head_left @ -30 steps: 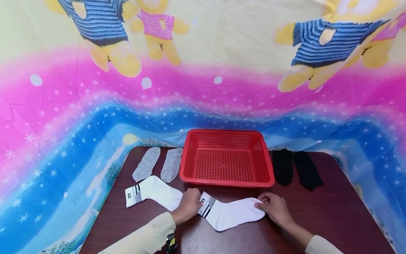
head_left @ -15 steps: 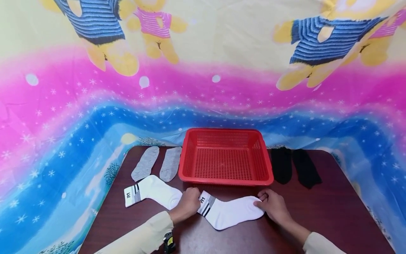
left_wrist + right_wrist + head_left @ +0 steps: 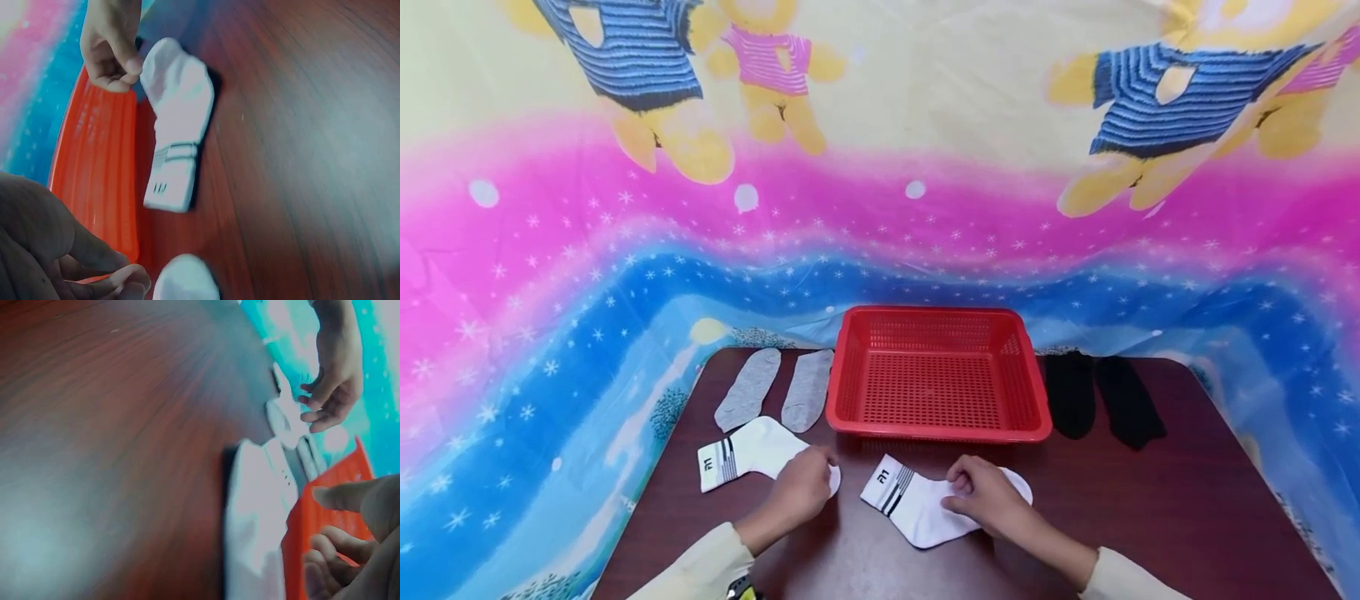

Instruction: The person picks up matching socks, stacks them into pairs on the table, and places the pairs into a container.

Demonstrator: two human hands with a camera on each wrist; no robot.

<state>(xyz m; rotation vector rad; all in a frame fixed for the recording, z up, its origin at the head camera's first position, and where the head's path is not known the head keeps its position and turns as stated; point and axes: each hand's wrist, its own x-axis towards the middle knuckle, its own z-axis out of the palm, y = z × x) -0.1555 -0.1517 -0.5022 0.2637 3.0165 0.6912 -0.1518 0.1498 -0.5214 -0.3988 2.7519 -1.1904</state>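
Two white crew socks with black stripes at the cuff lie flat on the table. My left hand (image 3: 805,483) hovers over the toe end of the left white sock (image 3: 760,446), its fingers loosely bent around nothing. Over the foot of the right white sock (image 3: 925,512) is my right hand (image 3: 988,496). In the right wrist view its thumb stands apart from its curled fingers (image 3: 325,550), with no fabric between them. The right sock's cuff (image 3: 170,184) shows uncovered in the left wrist view. Each hand hides part of the sock beneath it in the head view.
A red plastic basket (image 3: 936,435) stands at the back middle of the dark wooden table (image 3: 1150,517). Two grey socks (image 3: 748,390) lie left of it, two black socks (image 3: 1070,396) right of it. Behind hangs a printed cloth (image 3: 880,217) with bears.
Both hands have let go of the right white sock. The left hand has moved left from its cuff, and the right hand has moved left from its toe. The sock stays nearly in place.
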